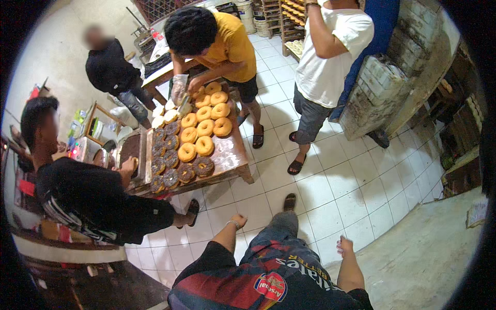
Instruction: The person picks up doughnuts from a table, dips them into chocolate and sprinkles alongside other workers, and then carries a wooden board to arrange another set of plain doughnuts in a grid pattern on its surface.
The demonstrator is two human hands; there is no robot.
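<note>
My left hand (239,221) hangs in front of my body over the tiled floor, its fingers curled and a bracelet on the wrist. My right hand (344,246) is at my other side, holding nothing, with its fingers loosely bent and partly apart. Ahead and to the left, a wooden table (232,155) carries rows of plain ring doughnuts (204,145), chocolate-topped doughnuts (204,166) and white-topped ones (171,116). A co-worker's gloved hand (179,90) is over the white-topped doughnuts. Another co-worker's hand (130,164) holds a doughnut at a tray of dark topping (130,149).
People stand at the table's left and far sides; a person in a white shirt (329,58) stands on the tiles (333,186) ahead. Racks of dough pieces (293,15) are at the back. A stained tiled block (372,93) and a low wall (418,248) lie to the right.
</note>
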